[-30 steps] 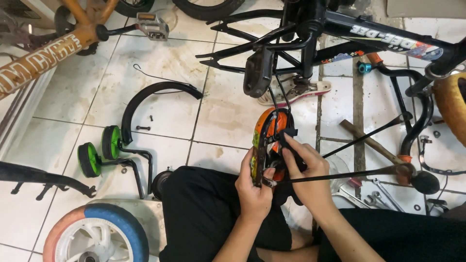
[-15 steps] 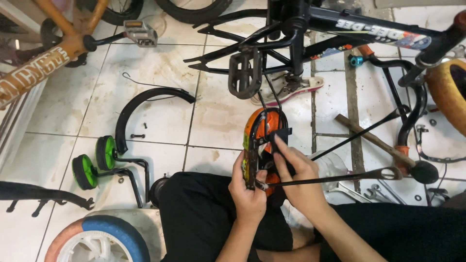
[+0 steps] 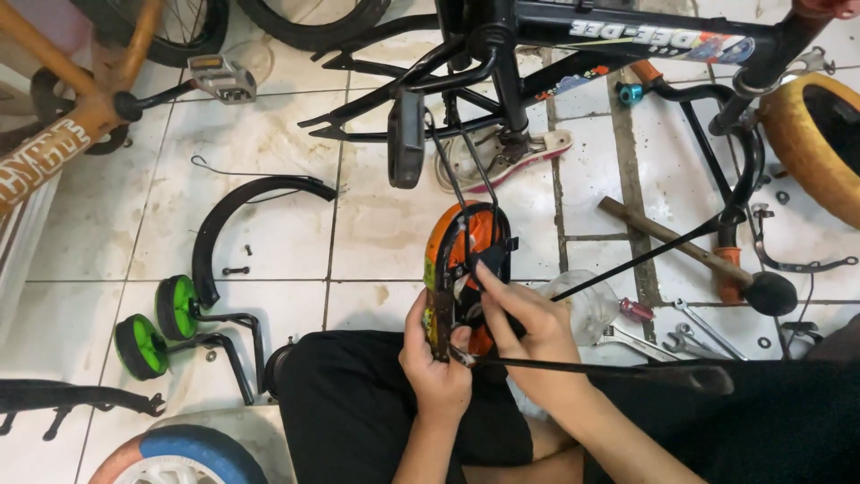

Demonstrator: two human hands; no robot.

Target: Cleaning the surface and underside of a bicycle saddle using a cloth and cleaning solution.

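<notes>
The left hand (image 3: 434, 363) grips the orange chain guard (image 3: 468, 260) by its edge to keep it steady; the right hand (image 3: 524, 327), at 3 o'clock, pinches inside it.

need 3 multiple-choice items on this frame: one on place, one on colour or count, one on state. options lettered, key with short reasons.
1. Where does the curved black mudguard lie?
A. on the tiled floor, left of the hands
B. across the person's lap
C. on the bike frame

2. What colour are the two small training wheels?
A. red
B. green with black tyres
C. white

3. What is the left hand doing?
A. resting flat on the floor
B. gripping the lower edge of the orange chain guard
C. holding the hammer

Key:
1 A, it lies flat on the tiles beside the training wheels.
2 B, both hubs are bright green.
3 B, its fingers wrap the guard's edge while the right hand reaches into the guard.
</notes>
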